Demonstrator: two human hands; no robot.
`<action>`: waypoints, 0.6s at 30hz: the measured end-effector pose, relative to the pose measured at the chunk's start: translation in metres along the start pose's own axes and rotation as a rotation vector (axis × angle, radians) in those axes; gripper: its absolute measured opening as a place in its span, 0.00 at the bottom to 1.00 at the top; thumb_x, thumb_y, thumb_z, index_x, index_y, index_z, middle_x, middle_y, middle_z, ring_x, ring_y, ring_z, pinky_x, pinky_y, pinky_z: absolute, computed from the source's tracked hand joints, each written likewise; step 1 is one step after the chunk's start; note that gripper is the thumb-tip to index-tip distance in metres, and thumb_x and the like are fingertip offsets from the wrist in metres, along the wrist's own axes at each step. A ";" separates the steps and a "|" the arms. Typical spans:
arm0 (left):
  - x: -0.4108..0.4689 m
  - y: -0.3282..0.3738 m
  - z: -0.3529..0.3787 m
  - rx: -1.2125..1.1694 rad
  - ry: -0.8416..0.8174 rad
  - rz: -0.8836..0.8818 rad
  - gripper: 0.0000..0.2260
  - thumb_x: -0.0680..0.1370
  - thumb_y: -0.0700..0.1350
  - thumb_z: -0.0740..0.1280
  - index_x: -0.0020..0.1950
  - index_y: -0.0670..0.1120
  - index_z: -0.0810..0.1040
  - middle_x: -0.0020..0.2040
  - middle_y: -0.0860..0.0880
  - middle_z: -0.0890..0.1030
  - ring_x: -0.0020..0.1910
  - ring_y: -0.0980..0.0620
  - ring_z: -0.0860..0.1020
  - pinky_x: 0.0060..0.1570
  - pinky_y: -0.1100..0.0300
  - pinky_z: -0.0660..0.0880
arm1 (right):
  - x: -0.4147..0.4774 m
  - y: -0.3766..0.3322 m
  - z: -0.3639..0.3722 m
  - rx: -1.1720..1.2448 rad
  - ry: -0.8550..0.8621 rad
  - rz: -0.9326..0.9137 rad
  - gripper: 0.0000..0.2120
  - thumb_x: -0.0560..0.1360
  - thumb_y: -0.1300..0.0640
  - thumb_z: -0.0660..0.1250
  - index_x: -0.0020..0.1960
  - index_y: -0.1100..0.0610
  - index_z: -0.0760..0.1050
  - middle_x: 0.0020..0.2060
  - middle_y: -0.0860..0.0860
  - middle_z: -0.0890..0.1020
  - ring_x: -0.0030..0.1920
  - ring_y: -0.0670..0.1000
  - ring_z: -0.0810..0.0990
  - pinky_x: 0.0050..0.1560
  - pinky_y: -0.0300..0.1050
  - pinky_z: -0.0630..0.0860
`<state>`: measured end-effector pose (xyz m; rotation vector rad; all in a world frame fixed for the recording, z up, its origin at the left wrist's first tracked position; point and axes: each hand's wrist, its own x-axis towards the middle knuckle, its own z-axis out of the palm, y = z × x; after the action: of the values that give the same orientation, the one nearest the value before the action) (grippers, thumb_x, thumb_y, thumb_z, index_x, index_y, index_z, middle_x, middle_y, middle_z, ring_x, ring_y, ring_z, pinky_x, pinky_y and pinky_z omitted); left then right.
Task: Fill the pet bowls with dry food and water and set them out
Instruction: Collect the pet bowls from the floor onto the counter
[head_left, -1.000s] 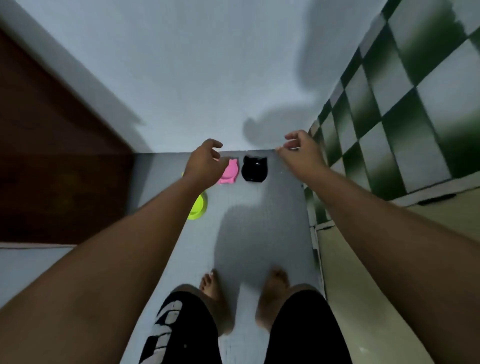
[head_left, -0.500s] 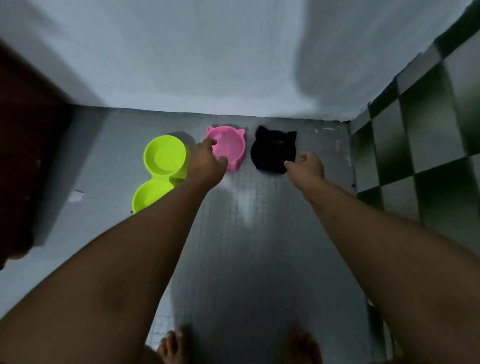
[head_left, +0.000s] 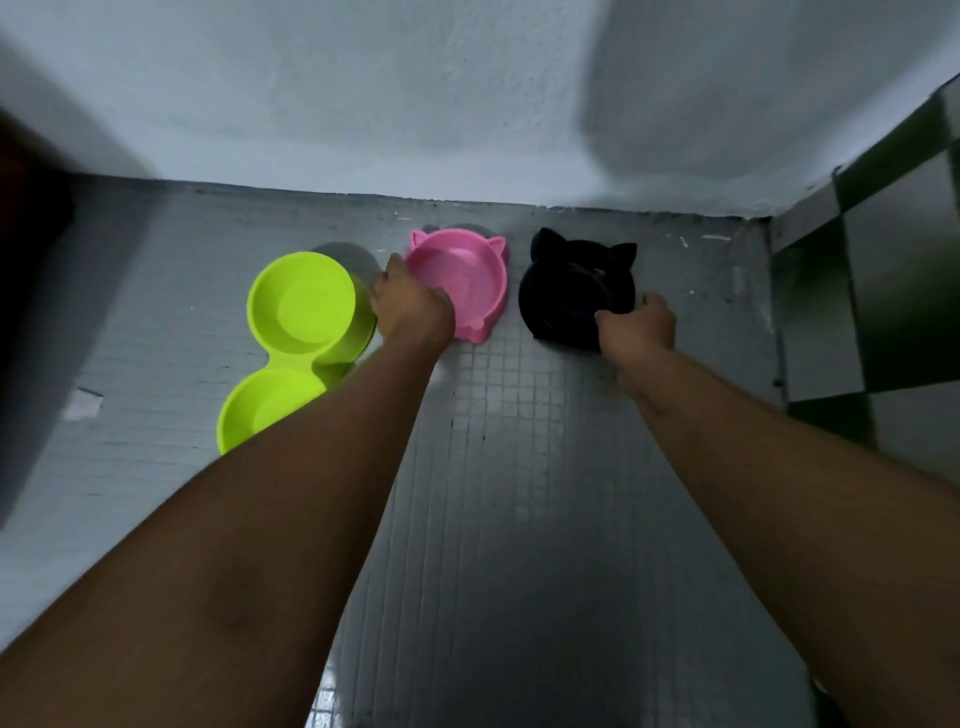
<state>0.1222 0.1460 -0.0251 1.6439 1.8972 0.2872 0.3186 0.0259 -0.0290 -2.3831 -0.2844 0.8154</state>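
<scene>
Three bowls sit on the grey tiled floor along the far wall. A pink cat-eared bowl (head_left: 462, 273) is in the middle, and my left hand (head_left: 410, 309) grips its near-left rim. To its right is a black cat-eared bowl (head_left: 571, 288); my right hand (head_left: 636, 325) holds its near-right edge with curled fingers. A lime green double bowl (head_left: 296, 332) lies at the left, partly behind my left forearm. All bowls look empty.
A pale wall (head_left: 415, 93) closes off the floor just behind the bowls. A green and white checked tile wall (head_left: 883, 291) stands at the right. Something dark (head_left: 26, 260) rises at the left edge. A small scrap (head_left: 83, 402) lies on the floor at left.
The view has dropped much closer to the floor. Both hands reached down and forward: the left took hold of the pink bowl's rim, the right closed on the black bowl's edge.
</scene>
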 end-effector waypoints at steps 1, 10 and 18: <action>0.001 -0.003 0.000 0.005 0.004 -0.017 0.23 0.77 0.39 0.64 0.73 0.40 0.70 0.68 0.38 0.76 0.69 0.37 0.73 0.70 0.49 0.69 | 0.001 -0.001 0.001 -0.020 0.001 0.006 0.28 0.75 0.57 0.71 0.72 0.62 0.68 0.68 0.58 0.74 0.63 0.59 0.77 0.64 0.48 0.76; -0.001 -0.005 -0.003 -0.185 0.047 -0.079 0.21 0.76 0.36 0.59 0.67 0.46 0.79 0.64 0.39 0.77 0.55 0.40 0.80 0.62 0.50 0.78 | 0.007 -0.004 -0.002 0.089 0.030 0.025 0.15 0.75 0.65 0.64 0.61 0.62 0.71 0.59 0.55 0.77 0.55 0.55 0.77 0.57 0.44 0.74; -0.039 0.008 -0.059 -0.372 0.006 0.139 0.19 0.80 0.39 0.65 0.71 0.43 0.76 0.62 0.41 0.81 0.55 0.49 0.77 0.53 0.62 0.72 | -0.029 -0.029 -0.059 0.122 -0.062 -0.105 0.28 0.77 0.65 0.61 0.75 0.51 0.66 0.67 0.56 0.76 0.62 0.56 0.78 0.63 0.47 0.76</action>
<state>0.0967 0.1237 0.0376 1.5191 1.6176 0.6603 0.3318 0.0104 0.0401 -2.2130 -0.3709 0.8345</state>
